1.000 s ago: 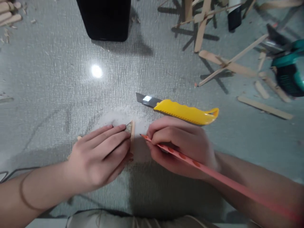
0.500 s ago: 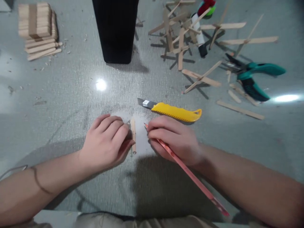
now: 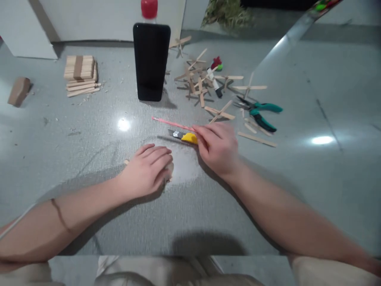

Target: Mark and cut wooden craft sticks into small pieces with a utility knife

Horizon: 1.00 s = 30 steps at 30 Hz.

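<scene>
My right hand (image 3: 218, 147) is closed round a pink pencil (image 3: 172, 122), whose far end points left and away from me. Partly under that hand lies a yellow utility knife (image 3: 189, 138), its blade out and aimed left. My left hand (image 3: 151, 169) rests on the table with its fingers curled over a wooden craft stick (image 3: 170, 180). Only a bit of the stick shows by the thumb; the rest is hidden. Another pale stick end (image 3: 126, 162) peeks out at the left hand's outer side.
A black phone (image 3: 151, 63) leans upright against a red-capped bottle (image 3: 149, 8). Banded craft sticks (image 3: 79, 66) sit at the left. Several crossed-stick pieces (image 3: 219, 113), a white marker (image 3: 214, 84) and green-handled pliers (image 3: 263, 113) lie right. A brown block (image 3: 19, 91) is far left.
The pencil has swung round in my right hand, from pointing back toward me to pointing left and away. That hand has moved over the knife's handle. The camera view has tilted up.
</scene>
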{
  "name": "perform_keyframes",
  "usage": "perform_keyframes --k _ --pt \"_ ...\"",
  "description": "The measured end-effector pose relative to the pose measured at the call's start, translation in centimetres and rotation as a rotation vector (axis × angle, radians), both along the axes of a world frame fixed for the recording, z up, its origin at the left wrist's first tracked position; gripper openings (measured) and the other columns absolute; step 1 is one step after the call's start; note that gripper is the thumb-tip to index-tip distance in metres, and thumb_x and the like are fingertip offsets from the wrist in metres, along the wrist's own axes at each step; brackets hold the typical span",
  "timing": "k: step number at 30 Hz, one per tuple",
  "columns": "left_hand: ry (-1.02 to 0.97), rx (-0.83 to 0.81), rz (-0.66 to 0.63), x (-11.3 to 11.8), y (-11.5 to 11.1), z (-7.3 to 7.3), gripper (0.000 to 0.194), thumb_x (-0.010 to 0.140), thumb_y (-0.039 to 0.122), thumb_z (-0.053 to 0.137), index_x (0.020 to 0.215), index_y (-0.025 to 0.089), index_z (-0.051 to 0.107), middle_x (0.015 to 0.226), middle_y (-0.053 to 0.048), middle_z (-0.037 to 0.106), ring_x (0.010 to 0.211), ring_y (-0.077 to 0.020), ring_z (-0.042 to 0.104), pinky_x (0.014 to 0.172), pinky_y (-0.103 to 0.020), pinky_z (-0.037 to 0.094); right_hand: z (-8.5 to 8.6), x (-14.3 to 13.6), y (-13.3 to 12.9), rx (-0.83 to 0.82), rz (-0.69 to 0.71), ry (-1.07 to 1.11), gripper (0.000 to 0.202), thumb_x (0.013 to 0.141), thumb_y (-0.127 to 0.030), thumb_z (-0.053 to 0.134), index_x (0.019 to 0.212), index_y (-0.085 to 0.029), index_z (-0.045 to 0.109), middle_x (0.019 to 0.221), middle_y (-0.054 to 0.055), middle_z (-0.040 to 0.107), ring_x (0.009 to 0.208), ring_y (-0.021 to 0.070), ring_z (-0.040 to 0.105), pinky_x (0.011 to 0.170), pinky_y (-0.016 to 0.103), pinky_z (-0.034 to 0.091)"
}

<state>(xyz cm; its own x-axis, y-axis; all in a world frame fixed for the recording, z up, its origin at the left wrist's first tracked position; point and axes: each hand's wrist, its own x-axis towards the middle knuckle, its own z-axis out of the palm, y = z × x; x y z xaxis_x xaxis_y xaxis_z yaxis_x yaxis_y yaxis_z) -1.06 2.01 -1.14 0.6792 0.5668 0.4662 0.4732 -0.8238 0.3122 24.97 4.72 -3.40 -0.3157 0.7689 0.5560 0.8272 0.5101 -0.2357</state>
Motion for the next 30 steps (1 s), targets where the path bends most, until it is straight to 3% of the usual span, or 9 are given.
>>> perform_keyframes --k 3,6,8,11,18,24,27,30 --pt "-0.195 0.172 -0.127 -0.3 -1.3 0.6 0.017 0.095 0.012 0.048 0.106 0.014 0.061 0.102 -0.012 0.068 0.094 -0.0217 0.063 0.082 -0.042 0.051 -0.6 0.5 0.8 -0.01 -0.074 -0.052 0.024 0.099 -0.025 0.051 0.107 -0.018 0.074 0.093 0.01 0.074 0.091 0.0271 0.064 0.083 0.043 0.044" --pt "-0.232 0.375 -0.575 0.1 -5.0 1.1 0.019 0.098 0.03 0.05 0.087 0.025 0.065 0.076 0.0 0.062 0.07 -0.0139 0.056 0.062 -0.029 0.047 -1.1 0.3 1.0 -0.026 -0.096 -0.073 0.026 0.1 -0.026 0.05 0.104 -0.018 0.075 0.089 0.009 0.074 0.089 0.0264 0.063 0.083 0.042 0.041" --pt "-0.176 0.431 -0.778 0.8 -7.5 1.1 0.018 0.091 0.024 0.059 0.073 0.025 0.064 0.065 0.001 0.054 0.061 -0.0116 0.05 0.055 -0.025 0.042 -1.3 0.1 0.9 -0.028 -0.103 -0.079 0.027 0.099 -0.027 0.05 0.103 -0.018 0.075 0.089 0.01 0.074 0.089 0.0266 0.062 0.083 0.042 0.039" --pt "-0.03 0.411 -0.805 1.6 -9.3 0.9 0.02 0.086 0.02 0.06 0.066 0.019 0.061 0.061 -0.001 0.05 0.054 -0.0116 0.046 0.051 -0.027 0.036 -1.4 -0.2 0.8 -0.027 -0.104 -0.08 0.027 0.099 -0.028 0.05 0.103 -0.018 0.075 0.088 0.01 0.074 0.089 0.027 0.062 0.084 0.042 0.038" --pt "0.128 0.4 -0.809 1.2 -7.7 1.2 0.021 0.089 0.012 0.056 0.069 0.015 0.059 0.061 0.0 0.047 0.053 -0.0114 0.044 0.051 -0.027 0.029 -1.7 -0.3 0.6 -0.009 -0.116 -0.018 0.027 0.099 -0.027 0.049 0.099 -0.018 0.074 0.087 0.01 0.074 0.087 0.0262 0.064 0.085 0.042 0.041" --pt "0.203 0.36 -0.78 1.6 -8.2 1.3 0.023 0.09 0.009 0.054 0.069 0.015 0.06 0.061 -0.001 0.05 0.053 -0.0119 0.047 0.05 -0.026 0.03 -1.9 -0.1 0.8 0.037 -0.15 0.129 0.026 0.099 -0.031 0.049 0.096 -0.019 0.071 0.087 0.009 0.074 0.086 0.0266 0.065 0.085 0.043 0.045" --pt "0.285 0.285 -0.712 1.9 -8.1 1.1 0.025 0.092 0.009 0.053 0.069 0.016 0.059 0.062 0.0 0.052 0.055 -0.0112 0.05 0.05 -0.025 0.035 -2.0 0.2 1.0 0.056 -0.181 0.246 0.025 0.1 -0.031 0.046 0.097 -0.02 0.068 0.083 0.008 0.074 0.082 0.0252 0.066 0.082 0.041 0.048" --pt "0.409 0.157 -0.527 1.2 -5.9 1.3 0.019 0.097 0.018 0.058 0.078 0.015 0.062 0.071 0.002 0.059 0.065 -0.0105 0.057 0.062 -0.024 0.049 -2.1 0.5 0.9 0.063 -0.211 0.384 0.024 0.103 -0.033 0.043 0.102 -0.021 0.064 0.081 0.007 0.074 0.082 0.0238 0.068 0.081 0.041 0.051"
